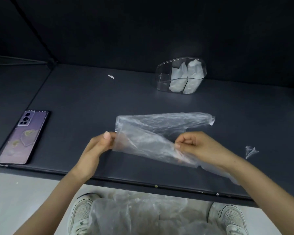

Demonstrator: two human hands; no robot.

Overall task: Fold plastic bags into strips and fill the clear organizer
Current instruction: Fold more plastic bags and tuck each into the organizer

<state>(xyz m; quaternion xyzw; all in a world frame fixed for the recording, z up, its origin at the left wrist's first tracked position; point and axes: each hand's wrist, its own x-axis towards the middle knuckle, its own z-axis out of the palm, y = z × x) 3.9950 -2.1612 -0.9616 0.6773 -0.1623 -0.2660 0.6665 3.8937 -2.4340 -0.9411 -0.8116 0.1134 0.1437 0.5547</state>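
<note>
Both hands, left hand [98,145] and right hand [192,145], are pinching a plastic bag [153,131], fingers seemingly clamped on its edges, near the organizer [180,75].

Clear bag [153,133] between pinching hands [143,143]

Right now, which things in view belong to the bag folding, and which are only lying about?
Job: thin clear plastic bag, held; clear plastic organizer; folded white bags inside it; heap of clear bags below.
Lying about: purple smartphone; small white scrap; small clear plastic scrap.

Dark table [85,102], dark wall [143,28], pale floor [15,197].
</note>
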